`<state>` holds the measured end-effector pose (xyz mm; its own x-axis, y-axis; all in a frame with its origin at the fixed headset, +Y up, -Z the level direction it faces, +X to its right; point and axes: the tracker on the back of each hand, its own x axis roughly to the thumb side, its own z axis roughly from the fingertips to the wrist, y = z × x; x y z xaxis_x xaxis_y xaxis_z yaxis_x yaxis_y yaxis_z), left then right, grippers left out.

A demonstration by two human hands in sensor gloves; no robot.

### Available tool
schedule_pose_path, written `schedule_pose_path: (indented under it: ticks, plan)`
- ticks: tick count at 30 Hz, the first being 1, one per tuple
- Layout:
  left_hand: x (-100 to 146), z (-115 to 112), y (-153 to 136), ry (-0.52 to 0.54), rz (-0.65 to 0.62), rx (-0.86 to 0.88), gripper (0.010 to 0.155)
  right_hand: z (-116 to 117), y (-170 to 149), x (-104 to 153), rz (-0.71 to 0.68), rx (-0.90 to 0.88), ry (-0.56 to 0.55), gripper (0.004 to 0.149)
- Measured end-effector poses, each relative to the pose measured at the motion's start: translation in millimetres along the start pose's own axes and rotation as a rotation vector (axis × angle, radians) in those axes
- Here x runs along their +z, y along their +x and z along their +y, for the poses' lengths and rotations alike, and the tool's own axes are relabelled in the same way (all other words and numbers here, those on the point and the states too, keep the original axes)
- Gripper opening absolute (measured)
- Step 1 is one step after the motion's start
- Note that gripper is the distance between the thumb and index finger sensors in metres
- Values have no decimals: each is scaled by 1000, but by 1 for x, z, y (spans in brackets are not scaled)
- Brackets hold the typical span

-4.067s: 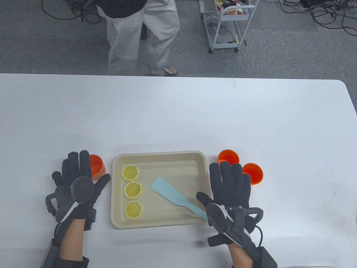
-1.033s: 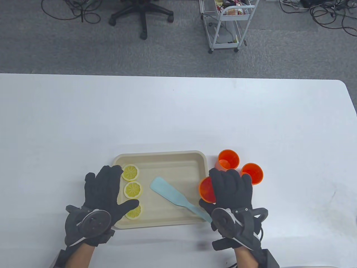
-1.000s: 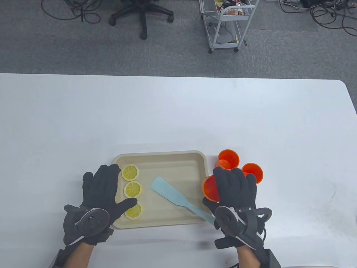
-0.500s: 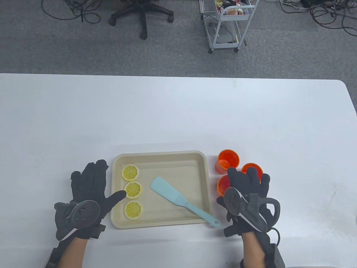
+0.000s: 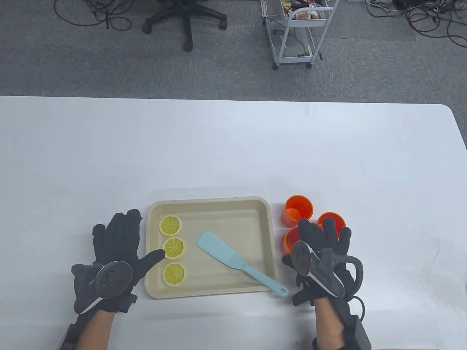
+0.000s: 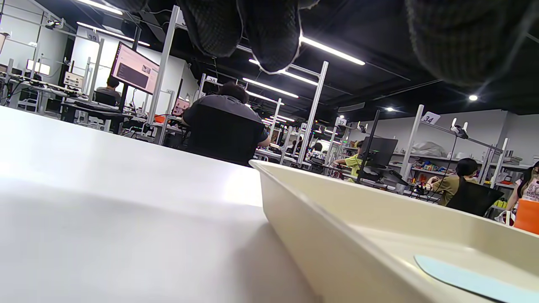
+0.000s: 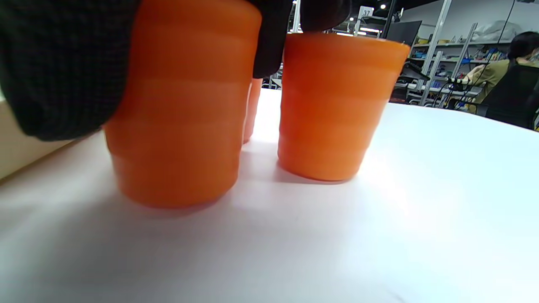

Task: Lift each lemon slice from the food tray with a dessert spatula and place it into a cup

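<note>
A beige food tray (image 5: 209, 202) holds three lemon slices in a column at its left: far (image 5: 170, 225), middle (image 5: 174, 248), near (image 5: 174, 274). A light blue dessert spatula (image 5: 222, 253) lies slanted in the tray, its handle end over the near right rim. My left hand (image 5: 120, 240) lies flat on the table left of the tray, thumb touching the rim. My right hand (image 5: 321, 242) grips an orange cup (image 5: 292, 238) standing right of the tray. In the right wrist view the thumb (image 7: 59, 67) wraps this cup (image 7: 181, 105).
Two more orange cups stand close by, one behind (image 5: 299, 207) and one to the right (image 5: 331, 220), nearly touching the held one. White table (image 5: 233, 146) stretches far beyond the tray. An office chair (image 5: 186, 18) and a cart (image 5: 295, 32) stand on the floor.
My right hand carried the orange cup from above the tray's right rim to the table beside the other two cups. My left hand drew back leftward off the tray. A person walked away.
</note>
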<state>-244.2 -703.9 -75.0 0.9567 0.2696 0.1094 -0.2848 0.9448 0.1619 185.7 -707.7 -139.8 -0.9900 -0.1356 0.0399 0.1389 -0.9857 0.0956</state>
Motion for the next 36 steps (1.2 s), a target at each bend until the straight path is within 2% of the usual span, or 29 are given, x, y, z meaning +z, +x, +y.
schedule_pose_path:
  ticks: [7, 10, 17, 19, 22, 25, 28, 36]
  plan:
    - [0, 0, 0, -7, 3, -8, 109, -10, 1, 8, -17, -32, 3, 103]
    - [0, 0, 0, -14, 6, -16, 109, -22, 2, 16, -17, -44, 12, 103]
    - [-1, 1, -1, -27, 22, -32, 107, -53, 29, 47, -124, -64, -203, 98]
    - [0, 2, -1, -24, 26, -50, 106, -57, 45, 56, -183, -48, -266, 95]
    - [0, 3, -1, -28, 21, -79, 104, -57, 63, 64, -269, -62, -290, 93]
    - [0, 3, 0, -27, 17, -95, 103, -49, 85, 67, -356, -57, -272, 90]
    - [0, 3, 0, -30, 17, -96, 103, -36, 103, 64, -414, -49, -177, 88]
    - [0, 2, 0, -42, 21, -102, 102, -19, 121, 58, -442, -35, -78, 82]
